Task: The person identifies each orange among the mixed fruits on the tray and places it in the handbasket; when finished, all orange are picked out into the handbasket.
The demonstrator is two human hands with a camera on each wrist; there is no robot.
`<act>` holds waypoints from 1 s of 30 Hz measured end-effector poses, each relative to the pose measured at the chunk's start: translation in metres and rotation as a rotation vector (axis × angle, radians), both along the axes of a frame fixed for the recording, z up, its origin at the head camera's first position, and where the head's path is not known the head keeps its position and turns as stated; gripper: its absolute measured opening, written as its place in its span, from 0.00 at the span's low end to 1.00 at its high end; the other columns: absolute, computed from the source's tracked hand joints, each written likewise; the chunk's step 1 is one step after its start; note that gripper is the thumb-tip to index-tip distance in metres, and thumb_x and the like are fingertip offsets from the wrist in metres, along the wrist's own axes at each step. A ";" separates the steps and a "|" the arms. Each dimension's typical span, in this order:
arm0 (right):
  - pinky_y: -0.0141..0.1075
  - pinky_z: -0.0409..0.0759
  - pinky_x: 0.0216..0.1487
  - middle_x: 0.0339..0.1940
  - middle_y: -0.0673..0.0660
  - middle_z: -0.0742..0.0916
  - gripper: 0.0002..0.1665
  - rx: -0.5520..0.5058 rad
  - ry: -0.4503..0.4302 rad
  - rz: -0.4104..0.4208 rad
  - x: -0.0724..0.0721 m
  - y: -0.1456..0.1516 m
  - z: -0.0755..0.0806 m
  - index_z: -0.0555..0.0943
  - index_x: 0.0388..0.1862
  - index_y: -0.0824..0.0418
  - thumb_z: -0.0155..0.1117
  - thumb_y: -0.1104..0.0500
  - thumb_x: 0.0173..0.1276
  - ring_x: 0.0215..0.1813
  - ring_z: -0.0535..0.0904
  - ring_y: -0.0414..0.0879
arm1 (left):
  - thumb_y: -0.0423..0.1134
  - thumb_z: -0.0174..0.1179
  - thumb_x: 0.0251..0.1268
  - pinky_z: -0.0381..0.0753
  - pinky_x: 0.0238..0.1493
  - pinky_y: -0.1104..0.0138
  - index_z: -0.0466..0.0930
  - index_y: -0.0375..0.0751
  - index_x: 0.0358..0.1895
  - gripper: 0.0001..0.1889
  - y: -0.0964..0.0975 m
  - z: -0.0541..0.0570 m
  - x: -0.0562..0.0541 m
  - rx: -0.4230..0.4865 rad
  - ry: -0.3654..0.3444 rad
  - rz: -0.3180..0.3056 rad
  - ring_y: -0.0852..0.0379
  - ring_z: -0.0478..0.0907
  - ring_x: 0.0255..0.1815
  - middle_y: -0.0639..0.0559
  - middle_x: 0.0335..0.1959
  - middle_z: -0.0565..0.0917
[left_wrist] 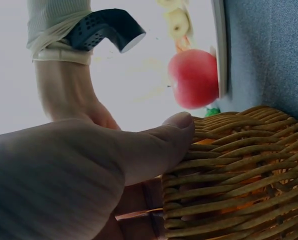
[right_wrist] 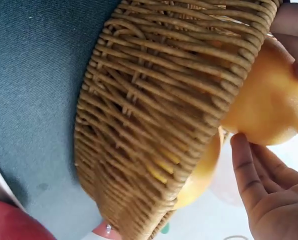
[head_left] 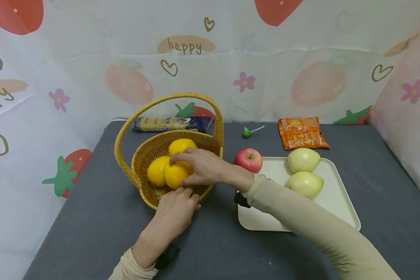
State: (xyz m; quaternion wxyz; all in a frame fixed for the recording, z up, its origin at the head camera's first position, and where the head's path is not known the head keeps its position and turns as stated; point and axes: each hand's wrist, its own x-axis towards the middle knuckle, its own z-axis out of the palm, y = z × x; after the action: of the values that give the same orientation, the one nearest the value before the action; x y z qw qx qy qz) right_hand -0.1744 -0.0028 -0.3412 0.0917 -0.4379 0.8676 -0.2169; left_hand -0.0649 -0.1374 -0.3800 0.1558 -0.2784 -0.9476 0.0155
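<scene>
A wicker basket with a tall arched handle stands on the left part of the table, holding three yellow-orange oranges. My right hand reaches over its right side and grips the front orange, thumb on one side and fingertips on the other. In the right wrist view that orange shows above the rim. Beside it lie a left orange and a back orange. With my left hand I hold the basket's front rim, the thumb lying along the weave.
Right of the basket, a cream tray carries two pale green fruits. A red apple sits at its back left corner. Behind are a green lollipop, an orange snack bag and a pasta packet. A printed cloth hangs behind.
</scene>
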 end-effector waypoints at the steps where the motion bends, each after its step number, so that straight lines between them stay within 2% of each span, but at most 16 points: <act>1: 0.41 0.76 0.61 0.63 0.54 0.80 0.32 -0.001 -0.006 0.012 0.000 0.000 0.000 0.74 0.66 0.49 0.69 0.47 0.64 0.63 0.76 0.48 | 0.45 0.72 0.55 0.75 0.22 0.66 0.83 0.43 0.27 0.10 0.000 0.000 0.000 -0.002 0.003 0.000 0.56 0.73 0.23 0.52 0.23 0.78; 7: 0.40 0.74 0.64 0.61 0.55 0.83 0.24 0.022 -0.019 0.081 -0.002 0.000 0.000 0.79 0.62 0.55 0.64 0.52 0.69 0.61 0.77 0.48 | 0.45 0.72 0.54 0.73 0.20 0.67 0.83 0.44 0.26 0.11 0.000 0.000 0.000 -0.010 0.012 0.001 0.57 0.72 0.21 0.53 0.21 0.76; 12: 0.37 0.78 0.52 0.51 0.55 0.87 0.16 0.051 -0.015 0.090 -0.004 0.001 -0.002 0.84 0.55 0.57 0.63 0.57 0.70 0.48 0.81 0.47 | 0.46 0.72 0.54 0.70 0.16 0.67 0.82 0.44 0.25 0.11 0.001 0.000 0.000 -0.014 0.011 0.000 0.58 0.69 0.19 0.53 0.20 0.73; 15: 0.35 0.77 0.48 0.48 0.54 0.87 0.15 0.057 -0.022 0.089 -0.005 0.002 -0.003 0.84 0.54 0.57 0.64 0.58 0.70 0.44 0.81 0.47 | 0.46 0.72 0.54 0.69 0.16 0.67 0.81 0.44 0.25 0.11 0.001 0.000 0.000 -0.011 0.014 -0.003 0.58 0.69 0.19 0.53 0.20 0.73; 21: 0.35 0.77 0.46 0.46 0.54 0.87 0.15 0.053 -0.017 0.099 -0.005 0.003 -0.003 0.84 0.53 0.57 0.65 0.58 0.68 0.43 0.81 0.47 | 0.46 0.72 0.53 0.69 0.16 0.67 0.81 0.44 0.25 0.12 0.001 0.000 -0.001 -0.007 0.017 -0.007 0.57 0.69 0.19 0.53 0.20 0.73; 30: 0.34 0.78 0.47 0.46 0.54 0.87 0.15 0.065 -0.020 0.088 -0.004 0.002 -0.002 0.84 0.53 0.57 0.66 0.58 0.67 0.43 0.81 0.46 | 0.46 0.72 0.54 0.70 0.17 0.67 0.82 0.45 0.26 0.11 0.001 0.000 -0.001 -0.014 -0.003 -0.001 0.57 0.69 0.19 0.53 0.20 0.74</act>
State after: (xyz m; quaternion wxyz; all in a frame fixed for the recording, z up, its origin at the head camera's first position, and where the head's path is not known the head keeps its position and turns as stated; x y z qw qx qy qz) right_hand -0.1786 -0.0008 -0.3434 0.1238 -0.4702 0.8532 -0.1887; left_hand -0.0656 -0.1369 -0.3796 0.1525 -0.2798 -0.9476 0.0216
